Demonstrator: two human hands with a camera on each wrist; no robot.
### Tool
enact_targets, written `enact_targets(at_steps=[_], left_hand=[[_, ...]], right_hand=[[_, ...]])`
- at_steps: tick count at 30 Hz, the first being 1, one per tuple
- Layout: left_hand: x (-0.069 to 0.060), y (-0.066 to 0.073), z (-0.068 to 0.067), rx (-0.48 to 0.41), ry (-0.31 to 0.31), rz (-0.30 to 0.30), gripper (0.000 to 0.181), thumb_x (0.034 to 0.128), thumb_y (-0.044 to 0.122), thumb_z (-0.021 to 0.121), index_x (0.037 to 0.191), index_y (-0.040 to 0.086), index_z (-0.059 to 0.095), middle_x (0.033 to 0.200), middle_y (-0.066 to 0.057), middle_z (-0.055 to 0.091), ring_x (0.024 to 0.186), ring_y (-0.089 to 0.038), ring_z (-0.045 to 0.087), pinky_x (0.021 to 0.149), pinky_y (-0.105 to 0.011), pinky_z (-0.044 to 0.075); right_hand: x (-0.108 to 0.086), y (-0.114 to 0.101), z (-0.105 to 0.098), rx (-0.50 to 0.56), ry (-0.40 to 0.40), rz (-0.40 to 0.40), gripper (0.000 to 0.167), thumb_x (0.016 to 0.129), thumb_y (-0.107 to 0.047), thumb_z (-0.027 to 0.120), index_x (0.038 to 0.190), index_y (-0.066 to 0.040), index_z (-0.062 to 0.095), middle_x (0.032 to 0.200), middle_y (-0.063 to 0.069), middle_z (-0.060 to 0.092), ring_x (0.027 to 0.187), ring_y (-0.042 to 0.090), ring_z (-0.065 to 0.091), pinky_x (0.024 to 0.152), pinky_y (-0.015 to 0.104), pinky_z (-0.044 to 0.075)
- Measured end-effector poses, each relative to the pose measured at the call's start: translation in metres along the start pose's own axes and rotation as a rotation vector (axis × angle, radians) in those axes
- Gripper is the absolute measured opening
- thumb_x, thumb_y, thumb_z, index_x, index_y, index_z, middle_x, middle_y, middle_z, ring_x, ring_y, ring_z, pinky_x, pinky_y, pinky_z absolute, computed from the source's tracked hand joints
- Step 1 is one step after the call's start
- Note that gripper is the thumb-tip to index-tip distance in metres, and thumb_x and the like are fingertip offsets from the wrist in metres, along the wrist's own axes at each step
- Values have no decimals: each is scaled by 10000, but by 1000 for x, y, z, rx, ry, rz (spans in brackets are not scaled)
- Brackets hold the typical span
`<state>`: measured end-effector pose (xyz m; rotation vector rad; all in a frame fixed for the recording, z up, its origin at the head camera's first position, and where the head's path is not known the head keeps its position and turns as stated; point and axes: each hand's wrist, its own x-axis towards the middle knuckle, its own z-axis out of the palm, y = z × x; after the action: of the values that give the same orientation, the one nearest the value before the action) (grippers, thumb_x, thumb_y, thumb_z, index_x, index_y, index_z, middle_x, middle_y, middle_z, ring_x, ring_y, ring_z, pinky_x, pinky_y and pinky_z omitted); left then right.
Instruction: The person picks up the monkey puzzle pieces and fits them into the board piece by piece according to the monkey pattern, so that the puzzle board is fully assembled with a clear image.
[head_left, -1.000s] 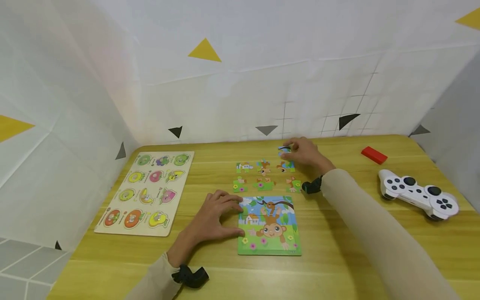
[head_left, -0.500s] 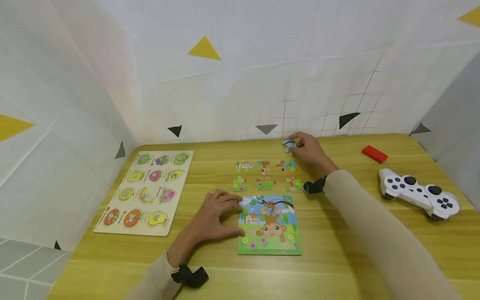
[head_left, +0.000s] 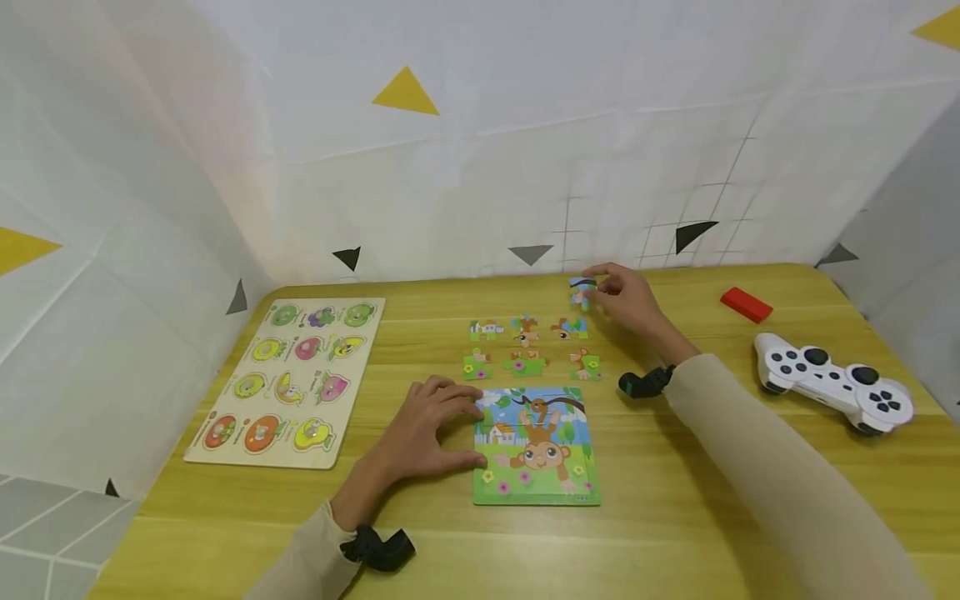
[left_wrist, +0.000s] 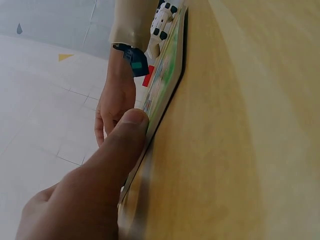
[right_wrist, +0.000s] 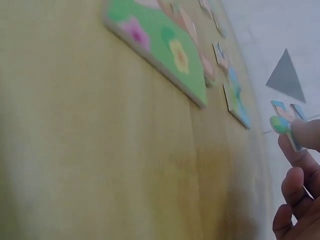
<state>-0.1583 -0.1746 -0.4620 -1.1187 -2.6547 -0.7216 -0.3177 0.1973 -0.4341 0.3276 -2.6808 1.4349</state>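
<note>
My right hand [head_left: 632, 302] pinches a jigsaw puzzle piece [head_left: 579, 285] between thumb and fingers near the back of the table. Blue sky and a dark branch are printed on it. In the right wrist view this piece [right_wrist: 281, 122] is raised off the table. The left hand [head_left: 422, 435] rests at the left edge of a square monkey puzzle board [head_left: 538, 479], its thumb [left_wrist: 117, 142] touching the board's edge and its fingers spread. Between the board and the right hand, loose puzzle pieces [head_left: 527, 364] lie in two rows, with monkey and flower parts on them.
A wooden fruit puzzle board [head_left: 300, 408] lies at the left. To the right are a white game controller [head_left: 832, 379] and a red block [head_left: 747, 305]. White sheeting [head_left: 480, 183] hangs behind the table [head_left: 660, 517].
The right hand has lifted the branch piece from the back of the loose pieces and moved it slightly right. The left hand stays at the board's edge.
</note>
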Motion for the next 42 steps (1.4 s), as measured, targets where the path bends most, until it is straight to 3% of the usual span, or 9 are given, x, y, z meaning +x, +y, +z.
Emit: enact_targets(at_steps=[6, 11, 17, 24, 31, 35, 42], left_hand=[[0, -1, 0, 1, -1, 4, 531, 792, 705, 737, 1158, 323, 697, 1416, 88, 607, 1264, -147, 495, 999, -450, 349], [1, 0, 0, 4, 4, 12, 525, 792, 699, 741, 1156, 324, 695, 1414, 86, 609, 1265, -152, 498, 996, -452, 350], [1, 1, -1, 2, 2, 8, 521, 793, 698, 741, 1153, 324, 695, 1416, 90, 606, 1264, -149, 495, 992, -449, 349], [1, 1, -1, -1, 3, 8, 518, 785, 687, 756, 1148, 323, 697, 1412, 90, 608, 1257, -148, 497, 992, -456, 348], [0, 0, 0, -4, -3, 3, 521, 788, 685, 754, 1154, 319, 698, 1415, 84, 608, 1262, -152, 499, 990, -453, 350], [0, 1, 0, 3, -3, 3, 525, 795, 695, 740, 1158, 319, 699, 1418, 82, 608, 1266, -153, 498, 994, -454, 351], [0, 1, -1, 5, -4, 6, 520, 798, 695, 737, 1155, 319, 701, 1412, 79, 612, 1262, -155, 501, 994, -457, 353]], right_hand=[[-13, -7, -3, 42, -18, -72, 345, 997, -228, 671, 1321, -114, 651, 1019, 191, 708, 760, 114, 550, 650, 278, 410], [-26, -21, -3, 135, -56, -119, 335, 992, -166, 673, 1309, -59, 649, 950, 267, 678, 643, 114, 478, 594, 257, 379], [-43, -39, 1, 158, -70, -120, 309, 985, -142, 681, 1282, -60, 659, 928, 201, 665, 674, 207, 529, 614, 237, 406], [-60, -48, 8, 214, -125, -119, 316, 981, -151, 689, 1287, -77, 656, 956, 149, 630, 626, 124, 482, 589, 239, 403], [-75, -54, 16, 256, -195, -106, 335, 979, -151, 691, 1303, -81, 645, 963, 164, 613, 691, 308, 643, 556, 277, 442], [-83, -55, 20, 273, -216, -105, 332, 982, -134, 683, 1305, -72, 641, 959, 151, 595, 748, 337, 700, 575, 329, 507], [-94, -56, 23, 263, -231, -111, 344, 969, -116, 696, 1304, -56, 643, 1010, 128, 621, 707, 364, 649, 607, 279, 511]])
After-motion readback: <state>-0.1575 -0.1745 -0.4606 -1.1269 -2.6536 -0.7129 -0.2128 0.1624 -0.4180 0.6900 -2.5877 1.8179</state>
